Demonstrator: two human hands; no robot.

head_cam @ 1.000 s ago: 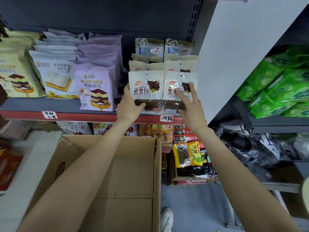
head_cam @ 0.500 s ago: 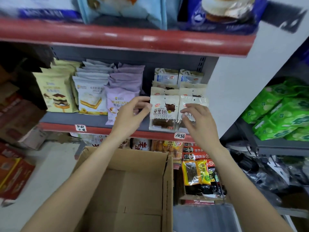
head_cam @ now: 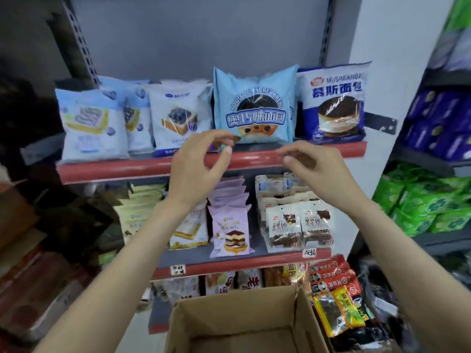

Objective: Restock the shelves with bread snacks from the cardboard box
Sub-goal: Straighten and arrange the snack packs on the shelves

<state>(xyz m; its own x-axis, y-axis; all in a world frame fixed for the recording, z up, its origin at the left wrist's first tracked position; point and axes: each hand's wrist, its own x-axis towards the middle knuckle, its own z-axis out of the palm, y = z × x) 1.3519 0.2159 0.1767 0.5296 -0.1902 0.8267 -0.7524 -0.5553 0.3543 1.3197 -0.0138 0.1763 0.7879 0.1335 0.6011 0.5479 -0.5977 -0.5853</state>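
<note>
Both hands are raised in front of the red edge of the upper shelf (head_cam: pixel 254 161). My left hand (head_cam: pixel 198 166) has its fingers curled and apart, holding nothing. My right hand (head_cam: pixel 313 166) is the same, empty, just right of it. Behind them stand a light-blue bread pack (head_cam: pixel 254 103) and a white-and-navy mousse bread pack (head_cam: pixel 334 103). On the shelf below, two rows of white brown-bread packs (head_cam: pixel 298 225) stand at the right, a lilac cake pack (head_cam: pixel 230 230) beside them. The open cardboard box (head_cam: pixel 244 314) is below me; what shows of its inside is bare.
Blueberry bread packs (head_cam: pixel 94 123) fill the upper shelf's left. Green packs (head_cam: pixel 428 205) and purple ones (head_cam: pixel 438 121) sit on a neighbouring rack at the right. Red and yellow snack packs (head_cam: pixel 336 296) stand beside the box. Dark cartons (head_cam: pixel 38 276) are piled at the left.
Both hands have let go of the brown-bread packs on the lower shelf and risen to the upper shelf's edge. My view has tilted upward.
</note>
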